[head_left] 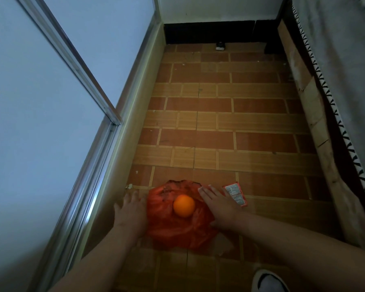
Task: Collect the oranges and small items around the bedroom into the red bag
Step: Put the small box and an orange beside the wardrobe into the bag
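Observation:
A crumpled red plastic bag [173, 226] lies flat on the tiled floor near the bottom of the view. One orange [184, 205] rests on top of it. My left hand [130, 211] is spread flat at the bag's left edge, holding nothing. On the bag's right side my right hand [218, 204] reaches forward, fingers extended and apart. Just right of those fingers lies a small red-and-white packet [235, 193] on the floor.
A sliding glass door with a metal frame [97, 85] lines the left side. A bed with a grey patterned cover [346, 81] runs along the right. A small dark object [220, 46] sits by the far wall. A white shoe [268, 281] shows at bottom right.

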Demonstrator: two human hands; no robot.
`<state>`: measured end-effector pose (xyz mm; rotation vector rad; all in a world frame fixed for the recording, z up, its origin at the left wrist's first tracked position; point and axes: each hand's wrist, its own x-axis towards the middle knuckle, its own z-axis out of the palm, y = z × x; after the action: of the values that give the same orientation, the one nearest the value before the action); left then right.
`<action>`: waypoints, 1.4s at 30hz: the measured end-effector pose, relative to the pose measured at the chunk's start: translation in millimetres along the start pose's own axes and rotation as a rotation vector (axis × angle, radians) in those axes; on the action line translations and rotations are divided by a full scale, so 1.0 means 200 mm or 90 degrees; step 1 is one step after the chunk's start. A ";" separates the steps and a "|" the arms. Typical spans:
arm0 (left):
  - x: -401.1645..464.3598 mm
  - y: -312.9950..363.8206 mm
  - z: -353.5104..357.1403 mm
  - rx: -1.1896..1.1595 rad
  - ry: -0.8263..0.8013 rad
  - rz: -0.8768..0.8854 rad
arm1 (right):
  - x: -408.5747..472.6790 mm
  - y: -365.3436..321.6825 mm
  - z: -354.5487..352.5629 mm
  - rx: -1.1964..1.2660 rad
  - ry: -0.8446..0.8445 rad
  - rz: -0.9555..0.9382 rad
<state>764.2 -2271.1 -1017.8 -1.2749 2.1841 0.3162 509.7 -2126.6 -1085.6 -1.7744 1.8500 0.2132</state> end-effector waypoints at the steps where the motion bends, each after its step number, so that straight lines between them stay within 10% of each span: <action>1: 0.00 -0.02 -0.02 -0.049 0.007 -0.014 | 0.00 0.00 0.00 0.011 0.006 -0.007; 8: -0.07 0.07 -0.13 0.018 0.202 0.319 | 0.01 -0.12 -0.13 0.085 0.143 -0.126; 11: -0.08 0.18 -0.10 0.156 0.084 0.411 | 0.02 -0.21 -0.06 0.052 0.175 -0.163; 24: -0.06 0.12 0.01 0.250 -0.029 0.305 | 0.01 -0.17 0.08 -0.074 -0.016 -0.093; 42: -0.04 0.09 -0.05 0.190 0.019 0.127 | -0.02 0.02 0.01 -0.059 -0.006 0.014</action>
<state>749.1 -2260.6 -1006.2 -0.9068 2.2856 0.0454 506.1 -2121.6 -1086.8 -1.8120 1.8823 0.3205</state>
